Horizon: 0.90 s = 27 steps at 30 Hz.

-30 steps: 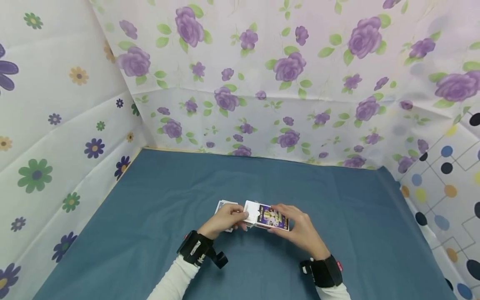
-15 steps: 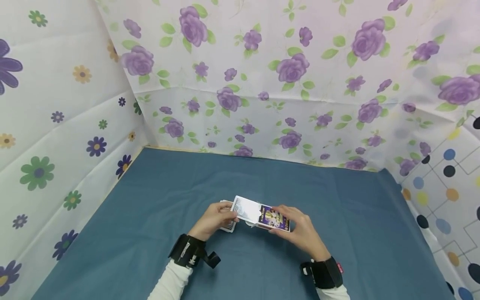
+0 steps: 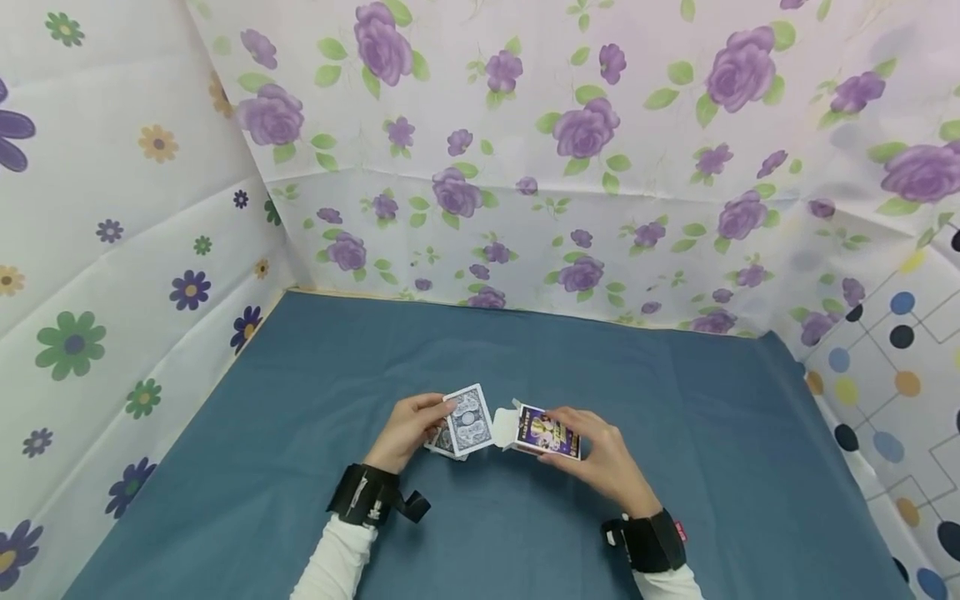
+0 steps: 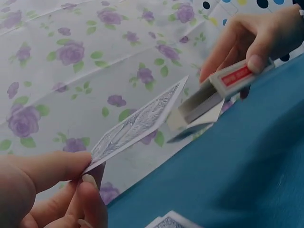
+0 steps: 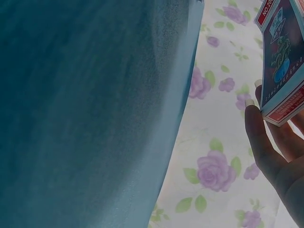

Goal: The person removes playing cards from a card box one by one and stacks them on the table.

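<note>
My left hand pinches a playing card at its edge, patterned back up; the left wrist view shows the card tilted in the air between thumb and fingers. Behind and below it, several more cards lie on the cloth, partly covered by hand and card. To the right, my right hand grips a purple-fronted card box by its sides. The box's mouth faces left with its white flap folded out. In the right wrist view only part of the box shows.
A blue cloth covers the table. Floral sheets stand along the back, with other patterned sheets at left and right. A black strap with a loose end is around the left wrist.
The left hand has drawn a card out of the box and moved left with it, turning it more upright. The right hand and the box have stayed almost in place.
</note>
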Available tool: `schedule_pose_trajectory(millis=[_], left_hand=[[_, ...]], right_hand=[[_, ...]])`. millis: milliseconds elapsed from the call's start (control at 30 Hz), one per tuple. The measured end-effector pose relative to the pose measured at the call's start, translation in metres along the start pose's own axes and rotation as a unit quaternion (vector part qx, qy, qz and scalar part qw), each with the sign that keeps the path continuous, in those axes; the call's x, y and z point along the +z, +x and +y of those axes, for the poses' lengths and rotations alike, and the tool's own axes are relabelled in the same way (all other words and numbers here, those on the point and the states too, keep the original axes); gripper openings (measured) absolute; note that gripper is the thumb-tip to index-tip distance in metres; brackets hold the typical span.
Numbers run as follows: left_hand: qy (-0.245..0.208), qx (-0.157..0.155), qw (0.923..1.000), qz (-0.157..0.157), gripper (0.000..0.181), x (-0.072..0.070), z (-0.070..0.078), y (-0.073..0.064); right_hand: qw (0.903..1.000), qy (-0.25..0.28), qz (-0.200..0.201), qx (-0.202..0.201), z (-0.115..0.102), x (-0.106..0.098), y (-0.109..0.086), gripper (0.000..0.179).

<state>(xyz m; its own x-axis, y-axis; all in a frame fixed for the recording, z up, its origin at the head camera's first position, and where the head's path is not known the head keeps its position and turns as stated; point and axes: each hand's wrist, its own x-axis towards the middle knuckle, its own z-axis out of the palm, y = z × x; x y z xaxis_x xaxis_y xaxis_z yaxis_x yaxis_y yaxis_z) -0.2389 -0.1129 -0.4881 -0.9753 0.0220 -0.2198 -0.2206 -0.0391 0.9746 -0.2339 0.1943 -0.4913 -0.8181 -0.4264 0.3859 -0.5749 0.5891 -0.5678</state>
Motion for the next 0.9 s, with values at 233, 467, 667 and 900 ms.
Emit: schedule_pose_trajectory(millis=[233, 467, 667, 900], left_hand=[[0.076, -0.003, 0.9949, 0.065, 0.036, -0.007, -0.006, 0.008], [0.144, 0.005, 0.9876, 0.061, 0.027, -0.008, -0.009, 0.022], [0.195, -0.003, 0.9787, 0.065, 0.023, -0.005, -0.011, 0.031], [0.232, 0.036, 0.9675, 0.095, 0.019, -0.001, -0.013, 0.032]], right_hand=[[0.9999, -0.001, -0.006, 0.009, 0.001, 0.001, 0.001, 0.058], [0.9998, -0.001, -0.008, 0.017, 0.002, 0.003, 0.0, 0.058], [0.9997, 0.0, -0.011, 0.021, 0.002, 0.003, -0.002, 0.058], [0.9999, 0.0, -0.005, 0.013, 0.003, 0.001, -0.001, 0.057]])
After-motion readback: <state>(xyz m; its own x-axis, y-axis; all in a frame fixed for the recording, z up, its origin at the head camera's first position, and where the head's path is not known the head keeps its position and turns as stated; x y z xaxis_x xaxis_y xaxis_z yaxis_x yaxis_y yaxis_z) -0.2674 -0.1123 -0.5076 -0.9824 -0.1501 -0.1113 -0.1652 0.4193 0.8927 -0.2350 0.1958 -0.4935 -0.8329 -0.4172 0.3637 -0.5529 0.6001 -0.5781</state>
